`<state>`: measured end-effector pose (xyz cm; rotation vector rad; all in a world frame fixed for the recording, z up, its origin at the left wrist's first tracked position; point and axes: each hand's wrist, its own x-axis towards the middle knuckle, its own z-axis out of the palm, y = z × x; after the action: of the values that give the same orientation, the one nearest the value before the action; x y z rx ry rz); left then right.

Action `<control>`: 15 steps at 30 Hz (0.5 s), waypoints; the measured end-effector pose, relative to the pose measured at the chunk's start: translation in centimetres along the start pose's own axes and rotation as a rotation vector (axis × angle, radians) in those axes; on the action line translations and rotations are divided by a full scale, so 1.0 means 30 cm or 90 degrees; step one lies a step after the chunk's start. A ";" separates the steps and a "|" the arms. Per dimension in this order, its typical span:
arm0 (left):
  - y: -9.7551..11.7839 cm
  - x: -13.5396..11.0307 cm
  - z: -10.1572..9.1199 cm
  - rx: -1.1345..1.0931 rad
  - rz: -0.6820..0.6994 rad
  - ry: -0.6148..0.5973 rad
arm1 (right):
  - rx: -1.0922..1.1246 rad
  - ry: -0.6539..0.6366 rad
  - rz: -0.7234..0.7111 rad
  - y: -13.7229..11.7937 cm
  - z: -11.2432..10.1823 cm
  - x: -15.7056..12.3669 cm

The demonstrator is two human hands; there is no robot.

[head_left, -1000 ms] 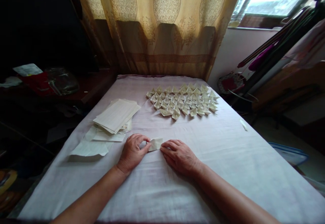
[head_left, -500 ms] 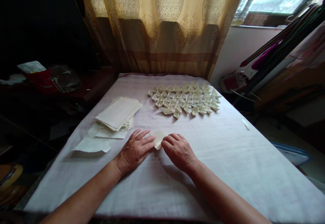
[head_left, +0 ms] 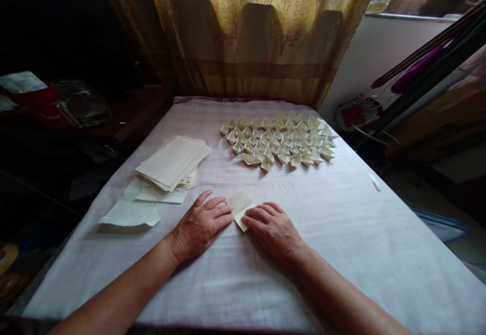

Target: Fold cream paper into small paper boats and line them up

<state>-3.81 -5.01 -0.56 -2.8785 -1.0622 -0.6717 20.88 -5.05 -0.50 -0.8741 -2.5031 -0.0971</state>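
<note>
A small piece of cream paper (head_left: 239, 201) with a crease across it lies on the white cloth, between my two hands. My left hand (head_left: 204, 223) rests palm down with its fingers spread, their tips touching the paper's left edge. From the other side, my right hand (head_left: 274, 227) lays its outstretched fingers on the lower right part of the same paper; its thumb is hidden. Beyond the hands stands a group of small folded paper boats (head_left: 283, 140), set out in rows.
On the left of the cloth-covered table (head_left: 341, 254) lies a stack of paper sheets (head_left: 172, 163), with a loose sheet (head_left: 131, 208) under its near side. A small white scrap (head_left: 374, 181) is near the right edge. A patterned curtain (head_left: 250, 51) hangs behind.
The right fingers have gone from pinching the paper's edge to lying flatter on it. More of the paper shows, with its crease visible. The camera view has tilted down a little.
</note>
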 end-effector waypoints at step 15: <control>-0.034 0.022 -0.026 0.028 0.073 -0.027 | 0.043 -0.085 0.026 0.029 -0.002 0.033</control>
<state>-4.31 -3.92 0.27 -2.9000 -0.8967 -0.5774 20.76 -3.82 -0.07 -0.9308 -2.5942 0.0600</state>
